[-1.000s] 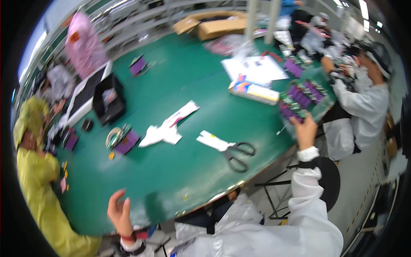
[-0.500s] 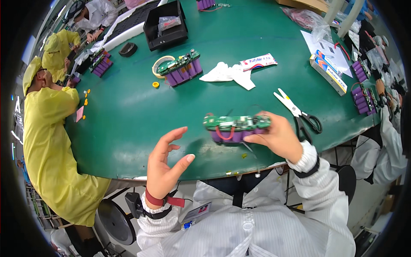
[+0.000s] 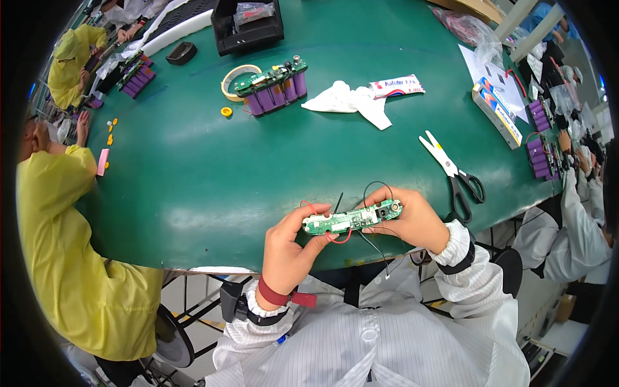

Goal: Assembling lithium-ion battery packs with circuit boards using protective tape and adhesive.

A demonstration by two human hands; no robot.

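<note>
Above the table's near edge, a battery pack with a green circuit board [image 3: 345, 221] on top is held between my two hands. Red and black wires loop out from the board. My left hand [image 3: 288, 247] grips the pack's left end between thumb and fingers. Around its right end my right hand [image 3: 412, 221] is closed. The board faces up, so the purple cells below it are hidden in this view. To the right of my right hand lie scissors [image 3: 453, 174] with black handles, blades pointing away.
Farther off stand another purple battery pack [image 3: 277, 93], a tape roll [image 3: 231, 80], a yellow cap [image 3: 226, 111], a crumpled white cloth [image 3: 342, 100], a glue tube [image 3: 398, 86] and a box [image 3: 496, 113]. A black bin [image 3: 248, 39] is at the back. A person in yellow [image 3: 90, 258] sits at left.
My left hand has moved right and closed on the pack's left end. The pack has come nearer and turned so its board faces up. My right hand still holds it.
</note>
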